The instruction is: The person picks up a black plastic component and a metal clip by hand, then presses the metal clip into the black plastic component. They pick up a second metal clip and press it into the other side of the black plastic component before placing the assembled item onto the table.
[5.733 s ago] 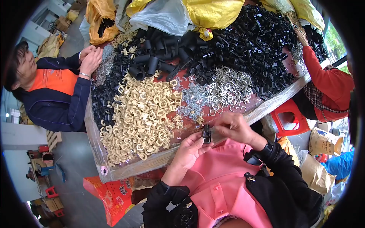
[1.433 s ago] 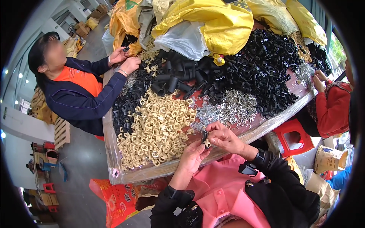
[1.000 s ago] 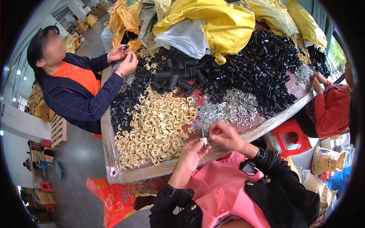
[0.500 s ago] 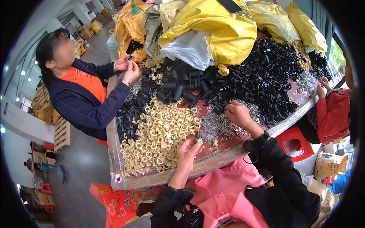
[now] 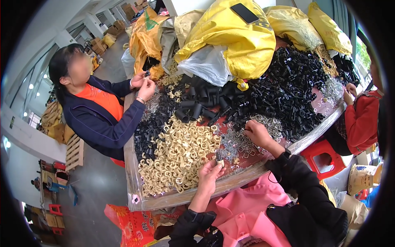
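My left hand [image 5: 208,178] is closed near the table's front edge, with thumb and fingers pinching a small beige plastic part [image 5: 221,163]. A short black piece [image 5: 218,156] stands up from that part. My right hand [image 5: 259,133] is farther right and farther back, its fingers drawn together over the small silver metal pieces [image 5: 233,138]. Whatever is between those fingertips is hidden. Left of my left hand lies a wide heap of beige ring-shaped parts [image 5: 175,154]. Bent wire-like metal clips [image 5: 269,122] lie around my right hand.
Black tubes [image 5: 196,110] and a large heap of black parts [image 5: 284,88] cover the table's middle and right. Yellow sacks [image 5: 230,33] and a phone [image 5: 244,13] are at the back. One person [image 5: 96,109] works at the left, another [image 5: 362,117] at the right, beside a red stool [image 5: 323,158].
The view has shifted, so the table and heaps sit slightly lower and farther right. My left hand still holds the beige part. My right hand stays over the metal pieces.
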Motion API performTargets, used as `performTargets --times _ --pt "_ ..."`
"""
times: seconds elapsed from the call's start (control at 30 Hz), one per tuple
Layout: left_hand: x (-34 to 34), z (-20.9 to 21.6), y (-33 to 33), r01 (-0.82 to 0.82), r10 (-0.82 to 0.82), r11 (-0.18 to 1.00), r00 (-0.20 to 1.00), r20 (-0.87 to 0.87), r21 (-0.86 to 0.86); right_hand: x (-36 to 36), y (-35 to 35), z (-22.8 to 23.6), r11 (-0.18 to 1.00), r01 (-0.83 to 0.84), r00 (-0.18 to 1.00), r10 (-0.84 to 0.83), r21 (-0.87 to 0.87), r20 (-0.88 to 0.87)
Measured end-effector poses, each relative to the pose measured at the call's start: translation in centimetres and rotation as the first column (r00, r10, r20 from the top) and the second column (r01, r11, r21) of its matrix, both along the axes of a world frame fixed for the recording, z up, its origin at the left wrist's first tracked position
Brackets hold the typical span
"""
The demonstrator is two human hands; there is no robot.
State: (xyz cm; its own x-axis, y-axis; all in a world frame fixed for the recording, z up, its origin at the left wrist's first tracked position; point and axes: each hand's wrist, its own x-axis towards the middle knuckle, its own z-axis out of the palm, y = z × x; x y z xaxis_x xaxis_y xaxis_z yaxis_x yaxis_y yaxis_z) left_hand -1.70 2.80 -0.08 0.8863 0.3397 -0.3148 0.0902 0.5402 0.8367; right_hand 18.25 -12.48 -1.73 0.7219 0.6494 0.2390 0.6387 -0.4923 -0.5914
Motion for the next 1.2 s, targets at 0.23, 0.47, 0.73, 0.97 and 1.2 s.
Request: performTargets --times 0.23,0.47,0.73,0.97,1.2 --pt "0.5 1.7 -1.2 0.078 -0.073 0.995 0.993 0.094 -0.060 -5.8 -0.5 3.9 0.737 0.144 0.426 0.555 0.660 -0.714" --pt "0.8 2.6 -2.2 0.138 -0.127 0.985 0.986 0.112 -0.099 -8.7 -0.8 5.7 0.735 0.057 0.370 0.614 0.676 -0.698" --pt "0.5 2.6 -2.1 0.091 -0.082 0.989 0.993 0.079 -0.118 -8.9 -1.0 6.3 0.825 -0.003 0.502 0.490 0.565 -0.713" --pt "0.5 2.0 -1.9 0.092 -0.083 0.985 0.994 0.066 -0.146 -9.4 -0.6 6.5 0.803 -0.238 0.729 0.519 0.546 -0.447" --pt "0.3 2.7 -1.9 0.157 -0.140 0.961 0.986 0.088 -0.228 -10.1 0.2 6.9 0.841 -0.264 0.916 0.372 0.473 -0.149"
